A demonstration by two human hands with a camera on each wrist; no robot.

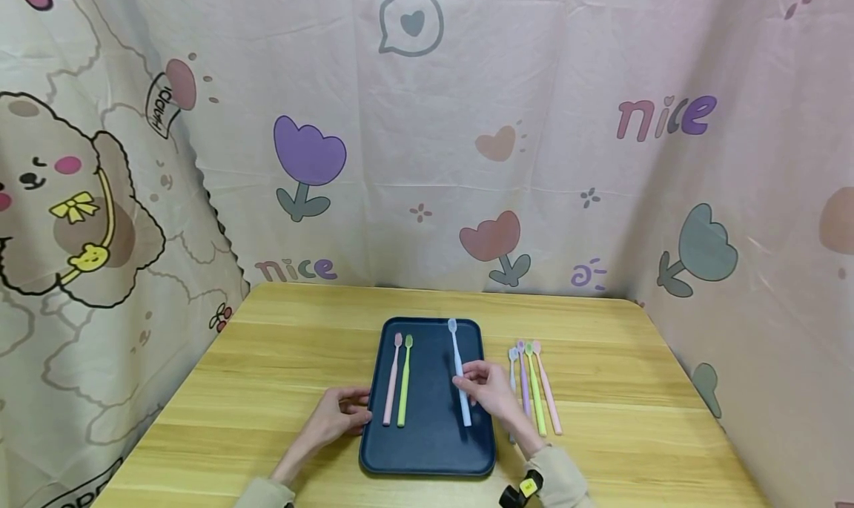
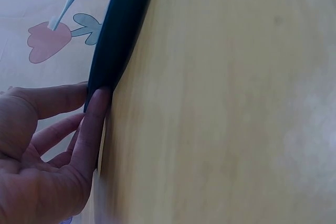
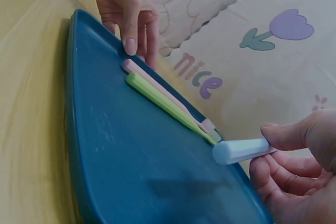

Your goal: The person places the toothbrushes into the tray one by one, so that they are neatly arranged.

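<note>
Pinching blue toothbrush [image 1: 458, 361] above tray [image 1: 432, 449]

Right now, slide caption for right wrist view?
Right hand holds a pale blue toothbrush above a tray bearing pink toothbrush and green toothbrush; left hand at its rim.

- A light wood-grain desk [image 1: 267, 374], its far corners rounded, its grain running from side to side.
- A pale, creased cloth [image 1: 414, 93] hanging behind the desk.
- A purple tulip [image 1: 310, 154] printed on the cloth's left part, its leaves grey-green.
- A red tulip [image 1: 491, 238], lower and nearer the middle.
- A grey-green tulip [image 1: 709, 247] toward the right, tilted.
- Upper lettering [image 1: 643, 119] reading "nice", high on the right.
- Lower lettering [image 1: 325, 268], also "nice", just above the desk's far edge.
- A grey speech bubble [image 1: 392, 32] around a small heart [image 1: 413, 24], near the top.
- A winking cartoon animal [image 1: 30, 230] at far left, with a yellow bow [image 1: 75, 207] and yellow bag [image 1: 89, 258].
</note>
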